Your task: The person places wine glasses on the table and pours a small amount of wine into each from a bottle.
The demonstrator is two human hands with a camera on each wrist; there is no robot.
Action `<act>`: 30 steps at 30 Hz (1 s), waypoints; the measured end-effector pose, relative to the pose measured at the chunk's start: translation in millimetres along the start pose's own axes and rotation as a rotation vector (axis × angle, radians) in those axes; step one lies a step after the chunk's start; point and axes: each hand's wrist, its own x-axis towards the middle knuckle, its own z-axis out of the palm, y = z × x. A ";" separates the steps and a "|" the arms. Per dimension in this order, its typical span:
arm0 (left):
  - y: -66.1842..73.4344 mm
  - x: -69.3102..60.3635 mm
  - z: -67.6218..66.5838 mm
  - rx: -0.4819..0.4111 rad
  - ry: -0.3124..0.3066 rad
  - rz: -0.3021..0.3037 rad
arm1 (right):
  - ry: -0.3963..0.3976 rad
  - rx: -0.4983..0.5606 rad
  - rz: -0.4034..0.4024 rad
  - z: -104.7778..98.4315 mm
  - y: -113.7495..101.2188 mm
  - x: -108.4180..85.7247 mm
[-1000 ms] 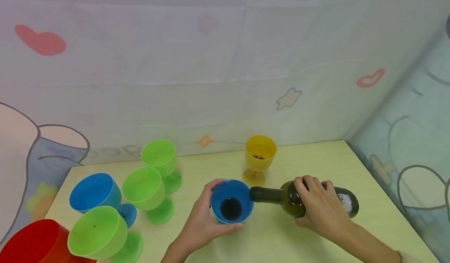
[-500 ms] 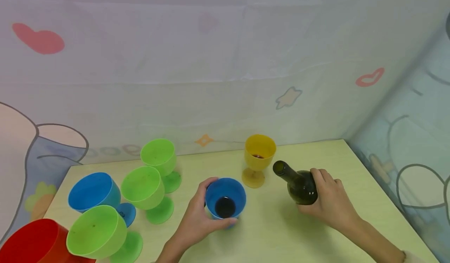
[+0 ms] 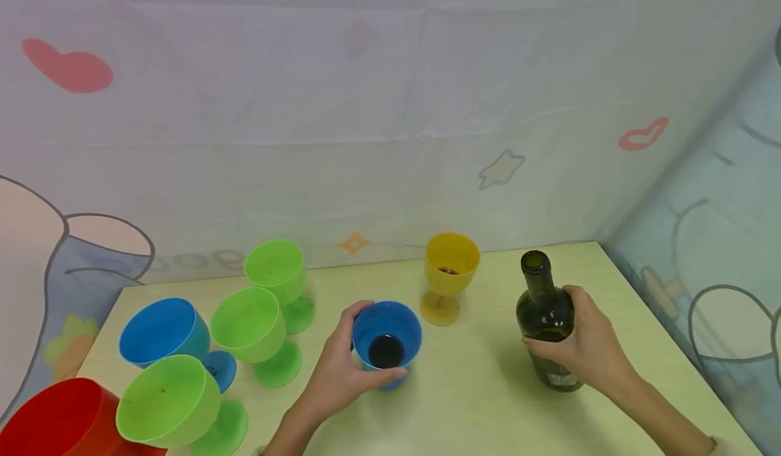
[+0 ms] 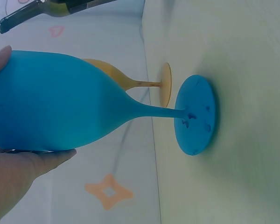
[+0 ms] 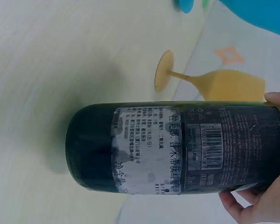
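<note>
My left hand (image 3: pixel 335 375) grips the bowl of a blue goblet (image 3: pixel 390 317), thumb on the near side. Dark liquid (image 3: pixel 386 352) covers the bottom of that bowl. In the left wrist view the goblet's round foot (image 4: pixel 195 115) is at the tabletop; whether it touches cannot be told. On the right, my right hand (image 3: pixel 592 347) holds a dark green wine bottle (image 3: pixel 544 314) around its upper body, neck up and nearly upright. Its white label (image 5: pixel 147 149) faces the right wrist camera, and its base casts a shadow on the table. No cap shows on its mouth.
Behind the hands stands a yellow goblet (image 3: pixel 451 266) with a little dark liquid. Several goblets crowd the left: green (image 3: pixel 249 324), another blue (image 3: pixel 165 334) and red (image 3: pixel 57 419). A printed cloth (image 3: pixel 390 104) hangs behind the pale table (image 3: pixel 464 408).
The wine bottle has swung from lying sideways at the blue goblet's rim to nearly upright, moving right. My left hand has shifted the blue goblet slightly left.
</note>
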 end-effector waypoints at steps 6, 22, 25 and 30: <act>0.3 7.7 -1.5 0.013 0.003 0.004 | 0.044 -0.013 0.026 -1.6 3.2 0.8; -6.6 28.9 -2.8 -0.016 -0.005 0.029 | 0.094 0.023 0.111 -1.5 14.8 -1.0; -8.0 31.1 -3.0 -0.014 -0.002 0.021 | 0.099 0.030 0.123 -2.2 16.5 -1.5; -7.7 34.8 -3.7 -0.012 0.004 -0.004 | 0.101 0.033 0.152 -5.1 17.8 -1.7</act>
